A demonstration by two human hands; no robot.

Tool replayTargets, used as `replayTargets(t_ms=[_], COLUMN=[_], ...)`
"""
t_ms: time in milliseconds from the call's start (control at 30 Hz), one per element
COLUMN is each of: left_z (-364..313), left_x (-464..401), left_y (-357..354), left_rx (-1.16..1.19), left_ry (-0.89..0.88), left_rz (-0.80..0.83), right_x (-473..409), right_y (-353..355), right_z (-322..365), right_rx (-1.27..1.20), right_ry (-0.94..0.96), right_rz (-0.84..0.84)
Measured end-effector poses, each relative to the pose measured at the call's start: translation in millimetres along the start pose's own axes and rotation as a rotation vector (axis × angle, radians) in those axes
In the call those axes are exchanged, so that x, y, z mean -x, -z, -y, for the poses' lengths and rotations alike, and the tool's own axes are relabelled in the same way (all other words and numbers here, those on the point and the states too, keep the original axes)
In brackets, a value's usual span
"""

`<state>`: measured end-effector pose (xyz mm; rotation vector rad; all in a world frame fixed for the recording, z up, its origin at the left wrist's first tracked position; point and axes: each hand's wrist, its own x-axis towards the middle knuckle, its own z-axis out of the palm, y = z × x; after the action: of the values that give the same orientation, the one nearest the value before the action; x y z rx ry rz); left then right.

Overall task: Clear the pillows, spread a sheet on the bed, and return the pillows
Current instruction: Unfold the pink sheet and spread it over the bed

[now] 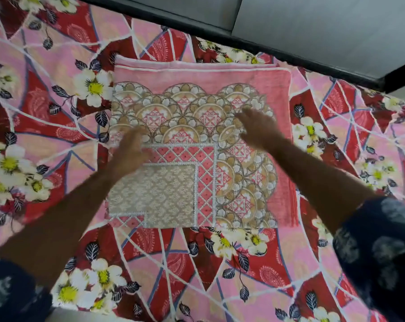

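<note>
A folded sheet point(197, 73), pink with tan scallop and lattice patterns, lies flat in the middle of the bed. The bed is covered by a red and pink floral sheet point(57, 135) with white flowers. My left hand point(131, 147) hovers over or rests on the folded sheet's left part, fingers apart and blurred. My right hand point(257, 126) is spread over its upper right part, fingers apart. Neither hand grips anything. No pillow is in view.
A grey padded headboard point(313, 24) with a dark lower edge runs along the top right of the bed. My dark patterned sleeves point(378, 252) fill the lower corners.
</note>
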<state>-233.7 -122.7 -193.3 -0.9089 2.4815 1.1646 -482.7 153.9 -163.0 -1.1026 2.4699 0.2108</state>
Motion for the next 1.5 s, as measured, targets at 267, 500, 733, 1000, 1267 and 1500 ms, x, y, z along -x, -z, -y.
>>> replayTargets(t_ms=[267, 500, 733, 1000, 1267, 1500], left_z=[74, 87, 109, 116, 134, 134], left_x=[74, 98, 131, 163, 167, 164], left_y=[-48, -31, -32, -35, -37, -28], left_rx=[-0.032, 0.369, 0.346, 0.537, 0.822, 0.596], left_ry=[0.229, 0.266, 0.182, 0.239, 0.265, 0.242], left_rz=[-0.266, -0.323, -0.186, -0.183, -0.184, -0.023], right_x=[69, 121, 94, 88, 94, 88], right_y=[-104, -133, -111, -103, -105, -109], right_z=[35, 145, 226, 261, 268, 251], right_rx=[-0.127, -0.104, -0.203, -0.103, -0.023, -0.463], right_ry=[-0.036, 0.219, 0.351, 0.474, 0.494, 0.434], right_rz=[-0.001, 0.091, 0.145, 0.265, 0.17, 0.221])
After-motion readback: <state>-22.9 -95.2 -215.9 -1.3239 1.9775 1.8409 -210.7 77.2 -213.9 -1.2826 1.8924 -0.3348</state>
